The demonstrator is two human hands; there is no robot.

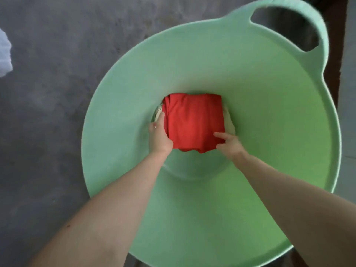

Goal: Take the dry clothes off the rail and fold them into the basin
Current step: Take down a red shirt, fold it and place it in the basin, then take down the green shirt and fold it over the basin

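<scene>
- Right hand (229, 144): thumb laid out over the near right corner of the folded red garment (192, 122), the other fingers curled at that corner, pinching it.
- Left hand (159, 135): fingers (160, 117) straight along the garment's left edge and touching it. The thumb is hidden, so I cannot tell whether it grips.
- Folded red garment: a compact, roughly square packet lying flat at the bottom centre of the basin.
- Pale garment (230, 123): directly under the red one, showing at its right side and as a sliver on the left. It seems already stowed.
- Green basin (269, 132): round, wide-walled plastic, with a cut-out handle (319, 31) at the far right rim. It stands on a grey concrete floor (57, 93).
- White cloth (4, 53): a blurred scrap at the far left border, kind unclear.
- Rail: out of view, so remaining clothes cannot be counted.
- Progress, judged: at least two pieces are in and the red one looks like it is being settled. The basin has ample room, so more probably remains.
</scene>
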